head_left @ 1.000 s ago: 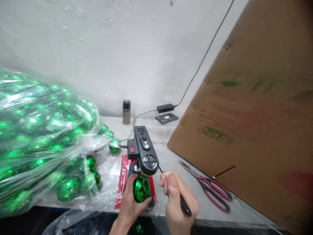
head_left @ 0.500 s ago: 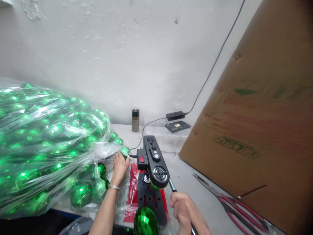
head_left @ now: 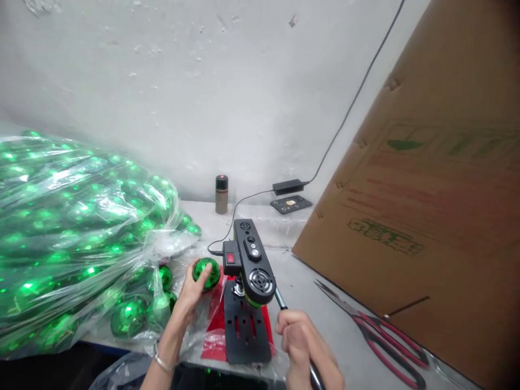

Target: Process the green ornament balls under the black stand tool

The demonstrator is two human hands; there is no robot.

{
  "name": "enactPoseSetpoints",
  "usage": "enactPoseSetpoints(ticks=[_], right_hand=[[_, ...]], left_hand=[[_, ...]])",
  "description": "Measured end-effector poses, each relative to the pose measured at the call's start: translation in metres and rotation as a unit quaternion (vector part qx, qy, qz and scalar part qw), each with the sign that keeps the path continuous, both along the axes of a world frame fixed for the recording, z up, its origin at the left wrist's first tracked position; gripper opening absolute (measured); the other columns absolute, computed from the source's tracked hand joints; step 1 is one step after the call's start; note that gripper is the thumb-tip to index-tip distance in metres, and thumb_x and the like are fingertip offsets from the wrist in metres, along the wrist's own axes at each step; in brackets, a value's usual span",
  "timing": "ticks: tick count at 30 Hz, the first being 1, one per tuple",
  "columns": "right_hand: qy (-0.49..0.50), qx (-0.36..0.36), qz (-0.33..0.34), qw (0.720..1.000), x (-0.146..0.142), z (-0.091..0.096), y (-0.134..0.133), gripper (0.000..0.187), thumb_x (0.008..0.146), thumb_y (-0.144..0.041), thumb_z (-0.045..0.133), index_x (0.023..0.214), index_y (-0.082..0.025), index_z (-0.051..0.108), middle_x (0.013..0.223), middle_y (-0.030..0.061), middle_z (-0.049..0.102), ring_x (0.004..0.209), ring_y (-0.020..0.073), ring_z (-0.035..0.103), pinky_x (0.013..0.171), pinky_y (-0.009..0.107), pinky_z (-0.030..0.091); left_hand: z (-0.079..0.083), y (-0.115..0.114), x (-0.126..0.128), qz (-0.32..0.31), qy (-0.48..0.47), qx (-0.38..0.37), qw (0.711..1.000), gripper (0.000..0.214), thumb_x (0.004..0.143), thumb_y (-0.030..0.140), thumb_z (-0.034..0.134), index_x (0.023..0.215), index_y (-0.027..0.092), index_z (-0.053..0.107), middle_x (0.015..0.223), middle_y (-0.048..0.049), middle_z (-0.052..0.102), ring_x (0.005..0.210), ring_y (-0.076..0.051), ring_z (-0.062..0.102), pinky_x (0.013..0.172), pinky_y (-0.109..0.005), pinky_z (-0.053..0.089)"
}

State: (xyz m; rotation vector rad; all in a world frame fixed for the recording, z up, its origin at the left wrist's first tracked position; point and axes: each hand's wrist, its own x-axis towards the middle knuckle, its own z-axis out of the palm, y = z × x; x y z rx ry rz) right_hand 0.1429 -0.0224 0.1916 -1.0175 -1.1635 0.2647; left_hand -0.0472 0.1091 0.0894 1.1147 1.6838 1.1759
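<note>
A shiny green faceted ball (head_left: pixel 206 274) is gripped in my left hand (head_left: pixel 190 290), its thumb lying across the front. It is just left of a black machine (head_left: pixel 255 260) with round vents and a red switch. My right hand (head_left: pixel 306 346) is wrapped round the machine's metal lever (head_left: pixel 280 299), which has a dark grip. The machine's slotted black base plate (head_left: pixel 247 336) lies over a red plastic sheet (head_left: pixel 213 346). More green balls fill a large clear plastic bag (head_left: pixel 77 227) on the left, and a few show at its mouth.
Large scissors with red and black handles (head_left: pixel 382 341) lie at the right, beside a big cardboard box (head_left: pixel 426 179). Along the wall stand a dark-capped bottle (head_left: pixel 221 195), a power adapter (head_left: pixel 288 187) and a phone-like flat black object (head_left: pixel 291 204). A cable runs from the adapter to the machine.
My left hand has drawn a green ball from beside the bag toward me, near the machine. Another ball, in front of the base plate before, is gone from view. My right hand stays on the lever.
</note>
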Motion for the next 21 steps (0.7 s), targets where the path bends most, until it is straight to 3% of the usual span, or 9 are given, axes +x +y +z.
enactPoseSetpoints(ticks=[3,6,9,11,13,17,21], right_hand=[[-0.046,0.037,0.026,0.998,0.01,-0.002,0.004,0.036,0.114,-0.011,0.048,0.08,-0.023,0.053,0.075,-0.0011,0.057,0.064,0.0117,0.056,0.061,0.027,0.042],[-0.098,0.055,0.053,0.992,0.02,-0.004,0.007,0.033,0.112,-0.007,0.047,0.083,-0.023,0.054,0.074,-0.0019,0.059,0.062,0.0111,0.058,0.058,0.024,0.043],[-0.107,0.056,0.054,0.991,0.023,-0.006,0.008,0.032,0.11,-0.005,0.047,0.085,-0.023,0.054,0.074,-0.0021,0.059,0.062,0.0109,0.059,0.058,0.023,0.044],[-0.104,0.062,0.05,0.991,0.023,-0.006,0.008,0.031,0.109,-0.004,0.047,0.085,-0.023,0.054,0.075,-0.0018,0.059,0.063,0.0109,0.06,0.059,0.023,0.045],[-0.1,0.067,0.044,0.992,0.021,-0.006,0.008,0.032,0.108,-0.003,0.047,0.084,-0.023,0.053,0.074,-0.0018,0.059,0.064,0.0114,0.061,0.06,0.024,0.046],[-0.099,0.063,0.039,0.992,0.019,0.0,0.01,0.032,0.11,-0.006,0.047,0.084,-0.023,0.053,0.074,-0.0023,0.058,0.062,0.0105,0.059,0.058,0.023,0.044],[-0.075,0.055,0.037,0.995,0.015,0.014,0.012,0.035,0.113,-0.01,0.047,0.081,-0.023,0.052,0.071,-0.0028,0.056,0.062,0.0106,0.058,0.058,0.024,0.044]], left_hand=[[-0.024,-0.033,0.005,-0.037,0.092,0.116,0.988,0.068,0.083,0.053,0.088,0.143,0.025,0.067,0.146,-0.0152,0.067,0.137,-0.039,0.068,0.117,-0.056,0.057],[-0.043,-0.054,0.007,-0.111,0.175,0.184,0.961,0.056,0.088,0.045,0.08,0.141,0.028,0.073,0.163,-0.0181,0.055,0.157,-0.045,0.052,0.128,-0.069,0.044],[-0.048,-0.059,0.002,-0.139,0.135,0.149,0.97,0.052,0.096,0.055,0.069,0.139,0.028,0.076,0.167,-0.018,0.057,0.163,-0.044,0.046,0.132,-0.07,0.039],[-0.044,-0.055,-0.001,-0.1,0.064,0.103,0.988,0.057,0.099,0.064,0.058,0.137,0.025,0.075,0.161,-0.0185,0.064,0.159,-0.041,0.053,0.131,-0.063,0.043],[-0.038,-0.051,-0.003,-0.055,0.02,0.056,0.997,0.072,0.093,0.072,0.06,0.141,0.02,0.07,0.157,-0.0213,0.067,0.153,-0.041,0.06,0.129,-0.058,0.047],[-0.029,-0.053,0.003,-0.058,0.072,-0.004,0.996,0.099,0.076,0.076,0.074,0.153,0.015,0.058,0.162,-0.0248,0.063,0.157,-0.045,0.056,0.132,-0.059,0.041],[-0.028,-0.061,0.012,-0.055,0.058,-0.019,0.997,0.098,0.081,0.081,0.065,0.153,0.016,0.053,0.158,-0.0225,0.066,0.15,-0.042,0.062,0.129,-0.055,0.046]])
